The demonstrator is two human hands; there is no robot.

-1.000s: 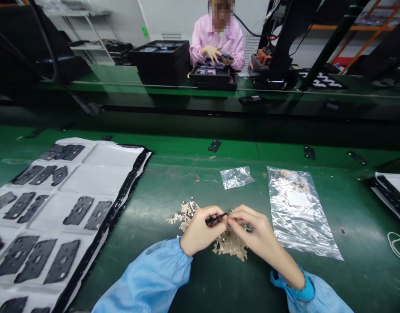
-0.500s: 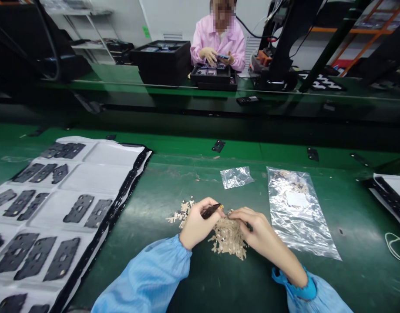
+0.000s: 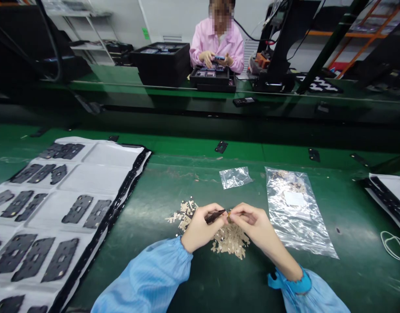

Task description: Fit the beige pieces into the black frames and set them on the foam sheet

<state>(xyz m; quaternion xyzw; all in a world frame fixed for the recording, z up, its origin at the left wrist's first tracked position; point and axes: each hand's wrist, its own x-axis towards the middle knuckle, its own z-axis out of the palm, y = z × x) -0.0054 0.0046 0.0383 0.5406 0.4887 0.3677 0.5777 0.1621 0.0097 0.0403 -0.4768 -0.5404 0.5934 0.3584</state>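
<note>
A lane of bare worktop (image 3: 150,182) runs between the white tray (image 3: 100,176) on the left and the beige pieces (image 3: 232,245). Beyond the pieces, a small zip bag (image 3: 235,177) lies flat in the way; a narrow gap parts it from the large zip bag (image 3: 304,221), which obstructs the right. Between the blue sleeves (image 3: 147,274), nearer than the pieces, there is room.

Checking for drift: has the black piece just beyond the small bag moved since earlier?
Yes: the black piece has shifted right, measured against the small bag.
</note>
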